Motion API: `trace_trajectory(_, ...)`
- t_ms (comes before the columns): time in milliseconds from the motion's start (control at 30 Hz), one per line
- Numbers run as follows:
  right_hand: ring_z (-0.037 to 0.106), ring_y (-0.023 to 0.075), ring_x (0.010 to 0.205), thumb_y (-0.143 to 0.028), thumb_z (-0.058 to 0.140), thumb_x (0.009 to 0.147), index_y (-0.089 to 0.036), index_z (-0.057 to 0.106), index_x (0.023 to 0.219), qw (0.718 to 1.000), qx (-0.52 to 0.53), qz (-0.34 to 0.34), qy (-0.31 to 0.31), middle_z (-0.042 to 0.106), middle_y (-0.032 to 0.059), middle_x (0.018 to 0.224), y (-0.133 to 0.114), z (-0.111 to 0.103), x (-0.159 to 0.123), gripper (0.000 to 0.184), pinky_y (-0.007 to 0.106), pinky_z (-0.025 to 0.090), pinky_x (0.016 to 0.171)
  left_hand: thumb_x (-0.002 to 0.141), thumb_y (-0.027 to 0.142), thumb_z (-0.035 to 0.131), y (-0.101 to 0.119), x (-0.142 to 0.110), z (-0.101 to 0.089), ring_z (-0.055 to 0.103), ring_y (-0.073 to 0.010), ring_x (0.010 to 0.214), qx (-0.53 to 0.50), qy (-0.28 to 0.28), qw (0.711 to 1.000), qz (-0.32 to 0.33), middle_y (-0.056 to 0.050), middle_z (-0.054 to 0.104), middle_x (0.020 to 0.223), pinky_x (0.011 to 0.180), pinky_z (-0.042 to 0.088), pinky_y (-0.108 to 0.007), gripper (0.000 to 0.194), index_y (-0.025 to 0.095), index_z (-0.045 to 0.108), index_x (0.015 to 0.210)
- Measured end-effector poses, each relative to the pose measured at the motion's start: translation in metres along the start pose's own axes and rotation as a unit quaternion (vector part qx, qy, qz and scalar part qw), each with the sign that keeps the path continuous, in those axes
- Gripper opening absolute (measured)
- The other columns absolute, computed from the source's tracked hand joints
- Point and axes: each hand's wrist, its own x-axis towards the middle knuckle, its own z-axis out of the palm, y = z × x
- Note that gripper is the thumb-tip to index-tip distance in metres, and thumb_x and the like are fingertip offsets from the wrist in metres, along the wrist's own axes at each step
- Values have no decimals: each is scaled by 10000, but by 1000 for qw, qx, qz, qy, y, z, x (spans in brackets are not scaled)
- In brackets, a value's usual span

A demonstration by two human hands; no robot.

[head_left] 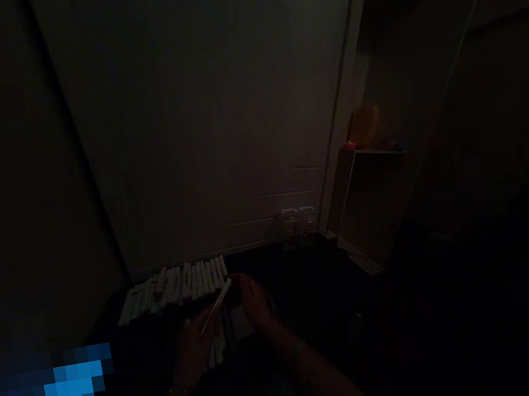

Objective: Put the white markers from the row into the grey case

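The picture is very dark. My left hand (194,341) is closed on a slim white marker (217,304), which slants up to the right. Close to its upper end is my right hand (255,299), fingers bent together; a small dark reddish bit shows at the fingertips, too dim to identify, perhaps a cap. Beyond my left hand, a row of similar white markers (178,285) lies side by side on the dark surface. A few more white markers (215,353) lie below, partly hidden by my left hand. A pale flat piece (241,322) is beside my right hand.
A pale wall panel (209,112) rises behind the markers. Two clear plastic containers (299,226) stand against it. To the right is a box-like stand (371,200) with an orange object (364,125) on top. A pixelated blue patch covers the lower left.
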Motion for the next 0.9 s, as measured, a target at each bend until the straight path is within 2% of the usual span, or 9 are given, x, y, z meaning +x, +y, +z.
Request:
trace_trajectory(100,563,127,904,-363,274,915,-195,560,1045,996,83,-11,-21,613,18,981,-6,7,-20,357,242,433,800,776,556,357,-7,-28,5,609,-236,902,24,5,1000,-5,19,666,999,733,482,-297,484,298,575,1123)
trace_trajectory(267,568,133,908,-391,327,893,-214,430,1196,985,163,50,34,596,31,1019,-6,27,-44,365,251,454,771,821,463,295,-7,-45,5,581,-204,997,24,14,999,43,79,569,1180,775,492,-302,445,386,448,1231)
trace_trajectory(367,572,140,895,-407,392,863,-212,488,1142,984,172,34,-17,599,30,1003,-5,34,-47,354,252,460,755,824,423,290,-12,-44,2,618,-221,892,104,28,993,44,29,641,1064,746,488,-343,443,383,438,1240)
trace_trajectory(467,589,141,806,-415,438,837,-195,536,1065,983,173,42,-54,626,16,874,0,30,-46,331,245,468,701,803,423,325,-21,-41,-3,620,-254,818,224,46,971,72,-54,673,960,748,458,-385,435,316,537,1167)
trace_trajectory(500,593,143,779,-424,433,837,-190,546,1031,982,177,57,-44,629,14,834,3,25,-44,325,243,470,676,799,430,334,-24,-41,-4,610,-263,841,254,48,961,94,-75,667,968,776,442,-397,427,296,574,1126)
trace_trajectory(600,583,139,684,-465,399,836,-177,559,866,980,156,101,73,622,19,755,15,7,-38,331,230,458,609,795,462,352,-31,-38,-7,556,-280,976,300,50,942,145,-80,632,1064,866,388,-418,418,283,606,1074)
trace_trajectory(700,563,134,636,-475,365,848,-181,559,813,984,85,95,122,614,20,711,24,-7,-32,354,222,436,584,741,546,425,-36,-36,-8,464,-285,1125,307,60,936,163,-60,513,1254,932,345,-410,537,283,505,1202)
trace_trajectory(800,563,128,658,-463,392,847,-189,574,814,994,15,52,96,619,16,728,25,-6,-30,331,208,417,596,636,648,495,-40,-35,-6,337,-304,1239,319,75,926,186,-76,362,1374,995,282,-415,781,246,394,1298)
trace_trajectory(900,567,118,635,-444,385,859,-190,575,889,998,9,38,56,620,1,713,23,6,-26,320,197,409,583,596,701,488,-44,-35,-1,267,-311,1277,338,85,916,198,-88,328,1391,1034,209,-441,892,222,335,1333)
